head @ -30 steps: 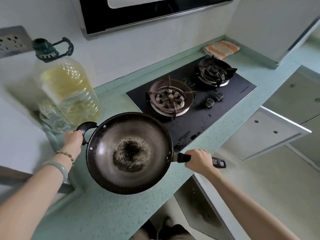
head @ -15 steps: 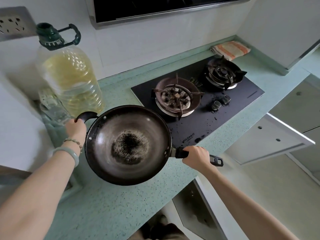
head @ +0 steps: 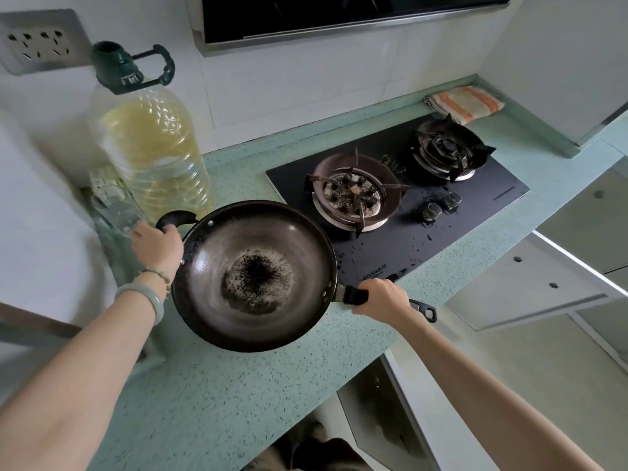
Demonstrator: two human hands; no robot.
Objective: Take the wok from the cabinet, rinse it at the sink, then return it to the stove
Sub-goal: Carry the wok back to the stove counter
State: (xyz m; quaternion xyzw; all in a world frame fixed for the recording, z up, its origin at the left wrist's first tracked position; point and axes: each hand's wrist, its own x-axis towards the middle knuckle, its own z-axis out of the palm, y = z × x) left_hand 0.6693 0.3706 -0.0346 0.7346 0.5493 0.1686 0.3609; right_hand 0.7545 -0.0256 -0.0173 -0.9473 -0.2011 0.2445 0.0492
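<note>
I have the wok by both ends. My left hand is curled round the small loop handle and my right hand is wrapped tight round the long handle, whose hanging eye pokes out behind my palm. The wok hangs level over the green desk, just left of the stove, its far rim close to the near burner but not yet over it. I judge what's left is a short carry to the right and a set-down on that burner's pronged stand. The big oil bottle stands right behind my left knuckles, so any backward swing could knock it. The wok's rounded bottom could land off-centre on the prongs and rock or tip when I let go. The two knobs sit just in front of the burner, and a low pass could catch one and turn it.
</note>
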